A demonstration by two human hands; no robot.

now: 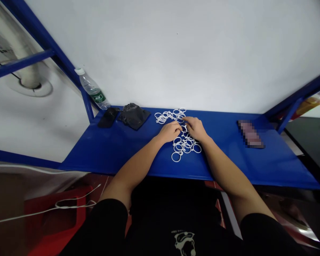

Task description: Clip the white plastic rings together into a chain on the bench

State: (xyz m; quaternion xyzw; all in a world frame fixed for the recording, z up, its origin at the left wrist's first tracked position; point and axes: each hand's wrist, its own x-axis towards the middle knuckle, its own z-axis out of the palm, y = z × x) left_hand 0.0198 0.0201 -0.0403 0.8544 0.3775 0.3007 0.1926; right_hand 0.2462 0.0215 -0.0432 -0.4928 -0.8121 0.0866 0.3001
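Several small white plastic rings lie on a blue metal table [114,149]. One group of rings [168,116] sits farther back, another group [186,146] lies nearer me. My left hand [170,132] rests knuckles up between the two groups, fingers curled, what it holds hidden. My right hand [195,128] is beside it, fingers pinched together on a white ring [184,128] at the spot where both hands meet.
A clear water bottle [92,89] with a green label leans against the blue frame at the back left. Two crumpled black bags [133,114] lie near it. A blurred flat object [250,134] sits at the right. A red stool [56,213] stands below left.
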